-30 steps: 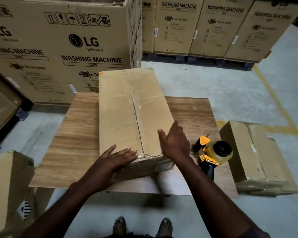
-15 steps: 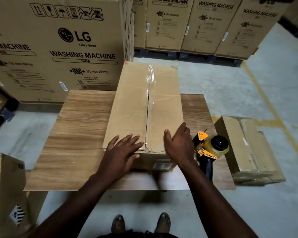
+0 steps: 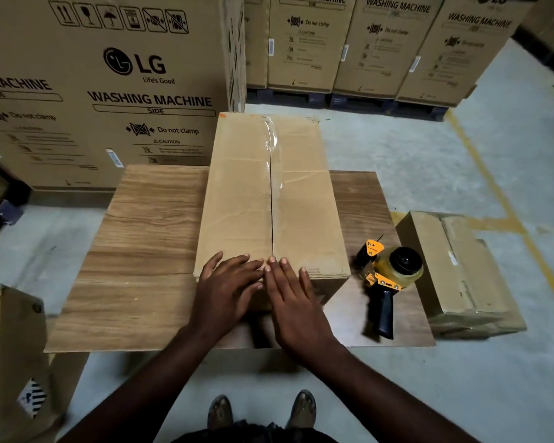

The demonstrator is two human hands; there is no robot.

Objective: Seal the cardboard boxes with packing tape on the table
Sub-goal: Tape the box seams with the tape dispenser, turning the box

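Head-worn view, steeply down over table (image 3: 147, 219).

One wooden table (image 3: 147, 238) bears one long cardboard box (image 3: 240, 199) and, right of it, one yellow tape dispenser (image 3: 387, 276), with two hands at the box's near end: the left hand (image 3: 227, 289) and the right hand (image 3: 296, 302). On the floor are two smaller cartons, the right carton (image 3: 461, 273) and the near-left carton (image 3: 7, 346), and two shoes (image 3: 219, 414) at the near edge. Far off stand one big washing-machine carton (image 3: 109, 91) at the left and, to its right, a back row (image 3: 304, 43) of at least four more, the leftmost only a sliver.
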